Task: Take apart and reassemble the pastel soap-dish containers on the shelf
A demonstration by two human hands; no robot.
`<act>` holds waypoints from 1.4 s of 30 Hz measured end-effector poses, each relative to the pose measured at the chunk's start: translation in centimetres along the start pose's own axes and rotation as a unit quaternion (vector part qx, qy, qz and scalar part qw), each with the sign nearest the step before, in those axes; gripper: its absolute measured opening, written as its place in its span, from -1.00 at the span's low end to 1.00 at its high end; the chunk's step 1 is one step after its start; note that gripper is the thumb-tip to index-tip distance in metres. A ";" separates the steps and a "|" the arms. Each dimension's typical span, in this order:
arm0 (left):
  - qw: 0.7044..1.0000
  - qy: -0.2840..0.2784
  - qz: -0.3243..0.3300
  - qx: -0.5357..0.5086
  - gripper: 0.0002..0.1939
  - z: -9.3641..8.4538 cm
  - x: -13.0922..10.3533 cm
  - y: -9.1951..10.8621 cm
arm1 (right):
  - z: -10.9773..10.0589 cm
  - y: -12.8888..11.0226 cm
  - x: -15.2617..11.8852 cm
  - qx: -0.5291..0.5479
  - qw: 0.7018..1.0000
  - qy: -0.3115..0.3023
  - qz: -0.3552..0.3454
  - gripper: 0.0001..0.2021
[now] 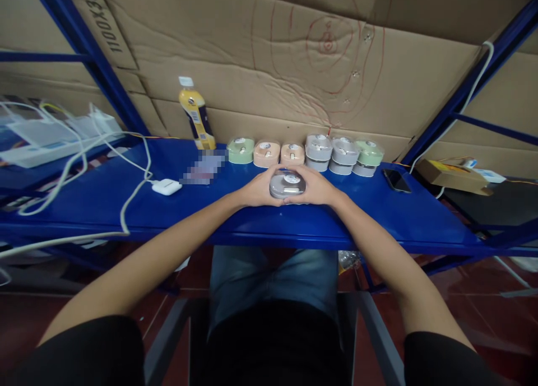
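Note:
Between my two hands is a small grey rounded case (281, 185) with a clear top and a round white label. My left hand (259, 189) wraps its left side, and my right hand (318, 186) wraps its right side. Both hands are just above or on the blue table (202, 212); which one I cannot tell. Right behind them stands a row of similar cases: a green case (241, 152), a peach case (266, 155), a second peach case (292, 153), then stacked grey cases (318, 150) and a green-topped stack (368, 155).
A yellow drink bottle (195, 117) stands at the back left. A white earphone case (167, 186) lies near loose white cables (145, 150). To the right are a phone (396, 180) and an open cardboard box (449, 177). Blue frame posts and a cardboard wall (218, 50) enclose the table.

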State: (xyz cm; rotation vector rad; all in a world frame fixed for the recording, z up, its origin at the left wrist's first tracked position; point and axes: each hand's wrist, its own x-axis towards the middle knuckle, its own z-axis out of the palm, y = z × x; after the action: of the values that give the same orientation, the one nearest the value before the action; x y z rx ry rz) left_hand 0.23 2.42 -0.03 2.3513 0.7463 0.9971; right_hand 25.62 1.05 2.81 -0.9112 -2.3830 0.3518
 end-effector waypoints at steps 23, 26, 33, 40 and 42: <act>0.987 0.063 -0.068 0.129 -0.45 -3.4 -1.0 -0.5 | -4.9 3.4 -1.2 -0.015 0.971 0.103 0.214 -0.15; 0.979 0.071 -0.108 0.157 -0.51 -4.2 -1.0 -1.2 | -5.6 3.9 -1.6 -0.021 0.973 0.031 0.226 -0.13; 0.967 0.055 -0.162 0.189 -0.50 -4.4 -0.9 -2.1 | -6.1 5.4 -1.9 -0.059 0.968 -0.024 0.241 -0.13; 0.968 0.054 -0.164 0.182 -0.56 -4.4 -1.0 -2.5 | -6.0 5.8 -2.0 -0.085 0.964 -0.055 0.244 -0.13; 0.969 0.056 -0.162 0.180 -0.55 -4.4 -1.0 -2.4 | -6.0 5.8 -2.0 -0.089 0.963 -0.058 0.246 -0.12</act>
State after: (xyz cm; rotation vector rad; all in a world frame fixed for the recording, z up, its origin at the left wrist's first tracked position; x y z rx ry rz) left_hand -4.39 4.49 0.72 2.3661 1.4081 0.9149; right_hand 33.44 4.23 4.35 -1.6139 -2.2929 0.3881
